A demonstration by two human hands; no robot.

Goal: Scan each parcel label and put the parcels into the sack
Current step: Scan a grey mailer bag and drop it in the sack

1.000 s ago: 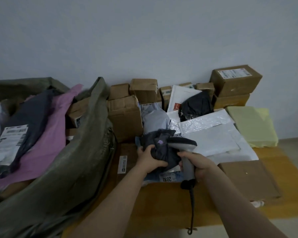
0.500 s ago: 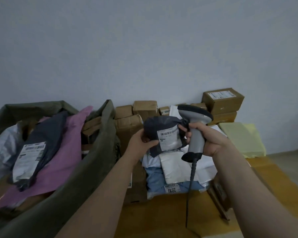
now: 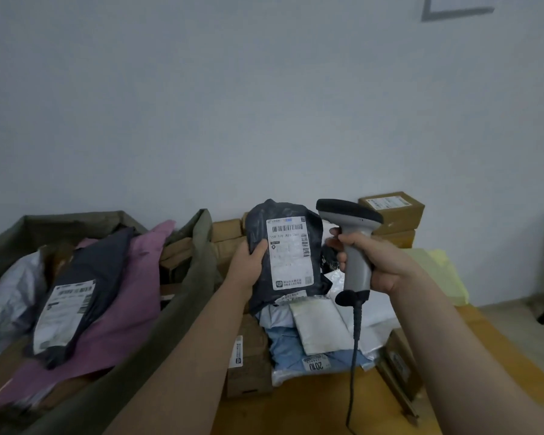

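Observation:
My left hand (image 3: 247, 265) grips the left edge of a dark grey parcel bag (image 3: 264, 227) and holds it upright above the table, its white barcode label (image 3: 290, 252) facing me. Just to its right, my right hand (image 3: 376, 262) is shut on the handle of a grey corded barcode scanner (image 3: 352, 243), whose dark head points left at the top of the parcel. The open olive-green sack (image 3: 198, 265) stands at the left, holding a pink bag (image 3: 129, 296), a dark labelled bag (image 3: 85, 277) and other parcels.
Below my hands a pile of parcels lies on the yellow-brown table (image 3: 321, 403): a light blue bag (image 3: 289, 346), white bags (image 3: 321, 324), brown boxes (image 3: 248, 362). Stacked cardboard boxes (image 3: 393, 208) and a pale yellow parcel (image 3: 437, 271) sit at the back right by the wall.
My left hand lifted the dark parcel off the pile and turned its label toward me. My right hand raised the scanner beside it. The view tilted upward.

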